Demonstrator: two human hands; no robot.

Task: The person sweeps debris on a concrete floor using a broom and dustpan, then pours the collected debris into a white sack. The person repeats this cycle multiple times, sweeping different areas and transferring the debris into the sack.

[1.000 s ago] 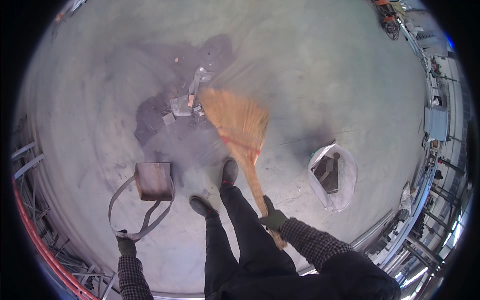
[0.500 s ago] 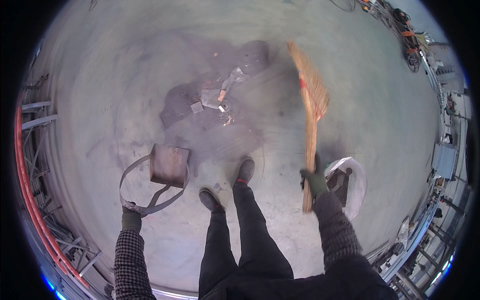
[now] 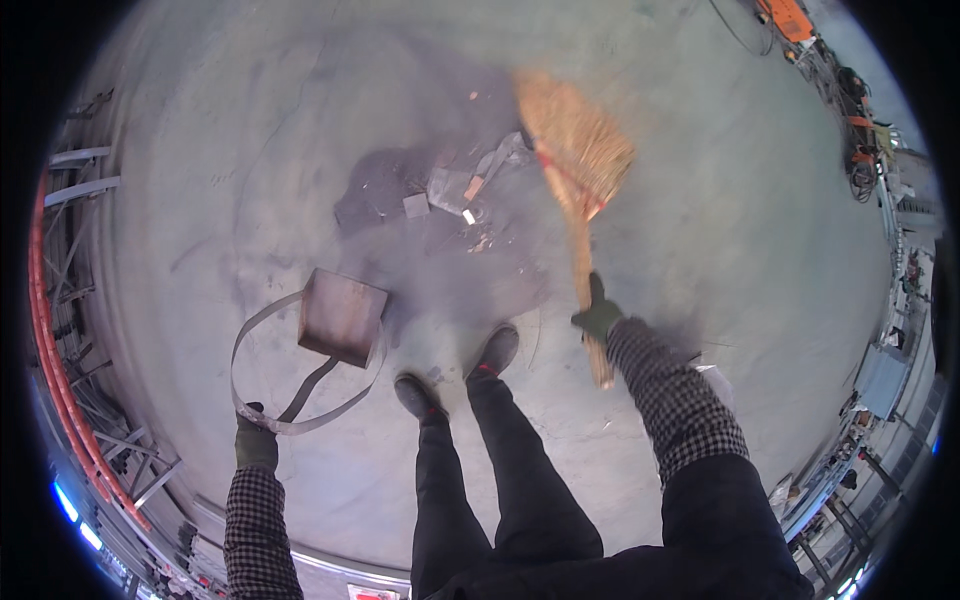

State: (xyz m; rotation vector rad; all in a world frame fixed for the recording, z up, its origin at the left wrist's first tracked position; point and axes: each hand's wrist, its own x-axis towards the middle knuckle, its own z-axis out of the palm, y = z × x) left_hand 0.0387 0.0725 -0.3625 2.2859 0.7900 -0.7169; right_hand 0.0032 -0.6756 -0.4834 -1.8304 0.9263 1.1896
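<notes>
A straw broom [image 3: 575, 150] with a pale wooden handle is gripped in my right hand [image 3: 600, 318], which wears a dark green glove. Its bristles fan out at the far end, just right of a debris pile. My left hand [image 3: 257, 437], gloved too, is closed round the strap handle of a metal dustpan [image 3: 343, 318]. The dustpan's square, rusty pan lies left of my feet, joined to a looped grey band. Scraps of clear plastic sheet [image 3: 450, 190], a small grey square [image 3: 415, 206], a brownish chip [image 3: 474, 187] and dark dust make up the pile.
A white sack [image 3: 716, 385] stands at the right, mostly hidden behind my right arm. Orange rails [image 3: 60, 360] and a metal rack line the left edge. Cables and orange equipment [image 3: 788, 18] lie at the upper right. Grey concrete floor [image 3: 250, 150] surrounds the pile.
My right hand has moved left and a little forward. The broom's bristles have swung left toward the pile, now showing their broad side. The dustpan has tilted slightly in my left hand.
</notes>
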